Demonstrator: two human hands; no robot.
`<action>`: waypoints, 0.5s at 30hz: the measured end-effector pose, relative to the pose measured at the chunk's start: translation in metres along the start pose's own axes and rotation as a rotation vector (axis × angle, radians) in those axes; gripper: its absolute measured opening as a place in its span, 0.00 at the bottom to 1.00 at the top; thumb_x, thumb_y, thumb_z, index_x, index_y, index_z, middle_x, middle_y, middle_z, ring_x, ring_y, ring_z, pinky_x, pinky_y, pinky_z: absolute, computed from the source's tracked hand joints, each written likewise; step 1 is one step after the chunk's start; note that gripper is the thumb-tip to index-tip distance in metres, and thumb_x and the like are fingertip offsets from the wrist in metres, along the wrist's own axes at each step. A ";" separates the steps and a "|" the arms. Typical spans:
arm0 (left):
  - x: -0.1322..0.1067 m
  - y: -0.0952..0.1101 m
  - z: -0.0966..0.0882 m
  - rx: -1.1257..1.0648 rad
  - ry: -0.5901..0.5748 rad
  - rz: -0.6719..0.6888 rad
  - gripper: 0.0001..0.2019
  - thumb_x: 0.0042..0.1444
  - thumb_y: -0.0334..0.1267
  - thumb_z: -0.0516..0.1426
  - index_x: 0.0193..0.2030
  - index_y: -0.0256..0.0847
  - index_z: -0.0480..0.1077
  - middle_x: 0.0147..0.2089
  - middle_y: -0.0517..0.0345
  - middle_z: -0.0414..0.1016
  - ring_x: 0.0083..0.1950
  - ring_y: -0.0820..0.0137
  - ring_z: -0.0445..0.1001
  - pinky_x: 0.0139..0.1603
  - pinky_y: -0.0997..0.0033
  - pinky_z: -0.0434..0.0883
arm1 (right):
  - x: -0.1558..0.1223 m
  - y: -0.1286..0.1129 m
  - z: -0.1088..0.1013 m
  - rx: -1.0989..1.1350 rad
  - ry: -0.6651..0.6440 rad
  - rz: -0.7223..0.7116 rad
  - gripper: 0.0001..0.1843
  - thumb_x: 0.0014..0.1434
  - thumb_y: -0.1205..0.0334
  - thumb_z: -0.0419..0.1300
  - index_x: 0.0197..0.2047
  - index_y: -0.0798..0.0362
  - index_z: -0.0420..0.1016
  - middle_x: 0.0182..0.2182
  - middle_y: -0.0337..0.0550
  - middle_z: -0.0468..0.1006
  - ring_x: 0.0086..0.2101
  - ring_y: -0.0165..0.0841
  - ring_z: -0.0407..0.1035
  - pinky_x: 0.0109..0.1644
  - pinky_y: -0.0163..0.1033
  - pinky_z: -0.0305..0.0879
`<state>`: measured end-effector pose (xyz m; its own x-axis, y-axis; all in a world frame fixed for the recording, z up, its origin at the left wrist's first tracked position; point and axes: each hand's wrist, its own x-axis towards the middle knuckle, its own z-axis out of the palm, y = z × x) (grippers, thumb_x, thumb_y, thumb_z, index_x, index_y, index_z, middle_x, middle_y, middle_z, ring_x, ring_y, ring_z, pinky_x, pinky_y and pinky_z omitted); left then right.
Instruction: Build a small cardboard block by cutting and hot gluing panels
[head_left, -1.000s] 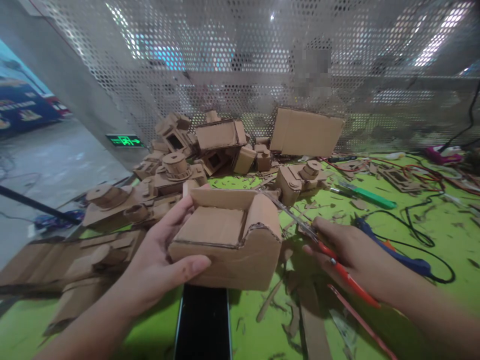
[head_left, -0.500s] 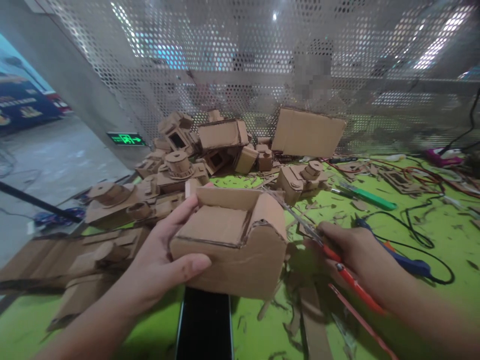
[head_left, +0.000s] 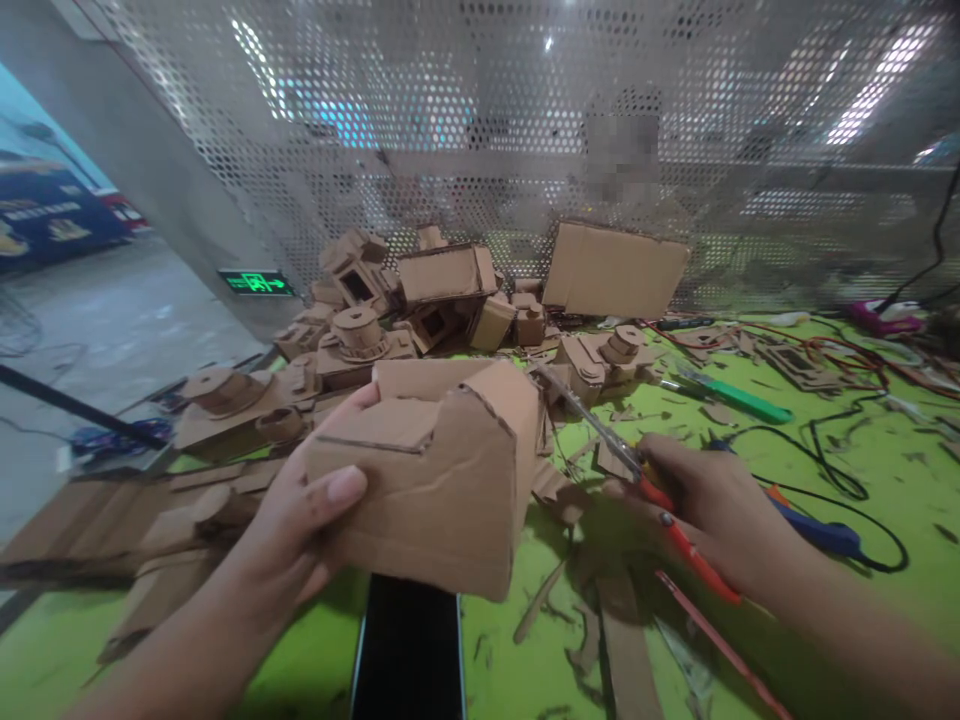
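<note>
My left hand (head_left: 300, 530) grips a cardboard box-like piece (head_left: 435, 490) from its left side, thumb on the front face and fingers behind. The piece has a recessed top and a raised, curved right end. My right hand (head_left: 697, 500) is wrapped around red-handled long-nose pliers (head_left: 592, 425). Their slim metal jaws point up and left, close to the piece's right end; whether they touch it I cannot tell. Under the piece lies a black phone-like slab (head_left: 409, 650), partly hidden.
Cardboard camera-like models (head_left: 356, 335) crowd the back and left. A green-handled cutter (head_left: 742, 395), a blue corded tool (head_left: 817, 530) and a thin red stick (head_left: 712, 630) lie on the right. Cardboard scraps litter the green table (head_left: 502, 660). A perforated metal screen (head_left: 480, 180) stands behind.
My left hand has moved slightly left and turned the cardboard piece, so its right side shows more. The pliers' tips have stayed nearly in place, with the gap to the piece wider.
</note>
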<state>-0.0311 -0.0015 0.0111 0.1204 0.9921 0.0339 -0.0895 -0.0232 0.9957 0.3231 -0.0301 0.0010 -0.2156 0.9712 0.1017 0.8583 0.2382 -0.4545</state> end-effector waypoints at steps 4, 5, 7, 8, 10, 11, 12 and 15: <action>0.003 -0.006 0.000 -0.169 0.087 -0.115 0.47 0.52 0.53 0.72 0.77 0.47 0.64 0.65 0.52 0.85 0.64 0.45 0.83 0.58 0.58 0.86 | -0.002 -0.013 -0.003 0.068 -0.104 0.055 0.20 0.73 0.44 0.59 0.35 0.44 0.56 0.26 0.32 0.68 0.26 0.33 0.62 0.29 0.38 0.57; 0.003 -0.007 0.002 -0.175 0.085 -0.121 0.46 0.53 0.53 0.72 0.76 0.48 0.65 0.66 0.52 0.84 0.65 0.45 0.83 0.59 0.57 0.86 | -0.003 -0.015 -0.003 0.084 -0.126 0.057 0.20 0.73 0.43 0.58 0.36 0.44 0.57 0.27 0.32 0.69 0.27 0.34 0.63 0.30 0.38 0.58; 0.002 -0.007 0.007 -0.183 0.063 -0.112 0.43 0.53 0.54 0.72 0.73 0.48 0.68 0.67 0.52 0.84 0.66 0.45 0.82 0.60 0.57 0.85 | -0.004 -0.019 -0.001 0.106 -0.143 0.058 0.19 0.75 0.43 0.56 0.37 0.45 0.59 0.27 0.34 0.70 0.28 0.34 0.64 0.31 0.39 0.58; 0.000 -0.007 0.009 -0.184 0.045 -0.097 0.42 0.52 0.55 0.73 0.72 0.48 0.69 0.67 0.52 0.83 0.66 0.46 0.82 0.59 0.59 0.85 | -0.005 -0.020 0.000 0.118 -0.138 0.060 0.19 0.75 0.43 0.55 0.37 0.45 0.60 0.28 0.35 0.70 0.28 0.35 0.65 0.31 0.39 0.59; -0.002 -0.006 0.015 -0.183 -0.003 -0.077 0.42 0.50 0.57 0.74 0.71 0.48 0.70 0.66 0.51 0.84 0.64 0.47 0.83 0.53 0.63 0.86 | -0.006 -0.023 0.003 0.144 -0.119 0.060 0.19 0.76 0.42 0.53 0.38 0.45 0.62 0.28 0.37 0.73 0.30 0.36 0.67 0.31 0.39 0.60; -0.003 -0.006 0.016 -0.182 -0.026 -0.075 0.42 0.50 0.57 0.74 0.70 0.48 0.71 0.65 0.51 0.84 0.63 0.48 0.84 0.50 0.65 0.86 | -0.006 -0.024 0.004 0.158 -0.111 0.056 0.19 0.76 0.42 0.53 0.38 0.45 0.63 0.29 0.38 0.74 0.30 0.37 0.69 0.31 0.39 0.61; -0.004 -0.006 0.018 -0.179 -0.048 -0.080 0.42 0.49 0.57 0.75 0.70 0.49 0.71 0.64 0.52 0.84 0.62 0.49 0.84 0.48 0.67 0.86 | -0.006 -0.026 0.005 0.173 -0.106 0.051 0.19 0.76 0.42 0.53 0.38 0.46 0.64 0.29 0.39 0.75 0.31 0.37 0.70 0.31 0.39 0.62; -0.004 -0.010 0.018 -0.155 -0.105 -0.121 0.44 0.44 0.56 0.78 0.68 0.51 0.72 0.63 0.52 0.84 0.63 0.48 0.83 0.50 0.66 0.84 | -0.007 -0.031 0.005 0.202 -0.093 0.033 0.18 0.76 0.42 0.54 0.39 0.46 0.67 0.28 0.39 0.77 0.29 0.38 0.71 0.29 0.39 0.64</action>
<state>-0.0125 -0.0078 0.0030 0.2413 0.9681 -0.0677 -0.2184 0.1222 0.9682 0.2961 -0.0441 0.0101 -0.2387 0.9711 0.0062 0.7572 0.1901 -0.6248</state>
